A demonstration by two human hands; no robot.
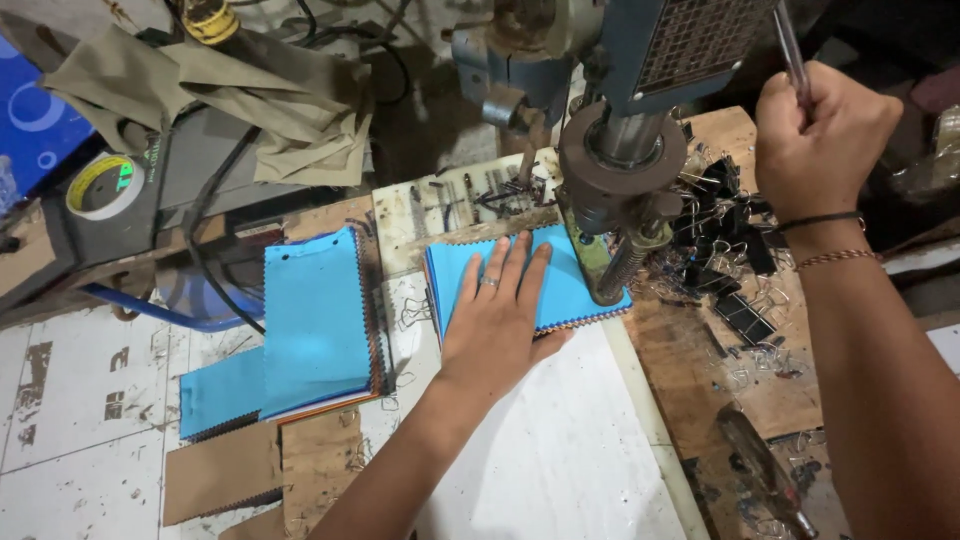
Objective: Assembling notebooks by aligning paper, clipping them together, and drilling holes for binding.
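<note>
The left hand (pixel 497 318) presses flat, fingers spread, on the blue swatch stack (pixel 560 285) (under the drill press (pixel 620 160)). The right hand (pixel 820 125) is clenched around the lever (pixel 790 50).

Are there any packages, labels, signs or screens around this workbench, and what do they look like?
No screens or signs show.
Tape roll: far left on the bench, a round ring, white outside, with a yellow and green label lining its core.
Blue box: at the left edge, behind the tape roll, flat blue face with pale circle shapes; only part of it shows.
</note>
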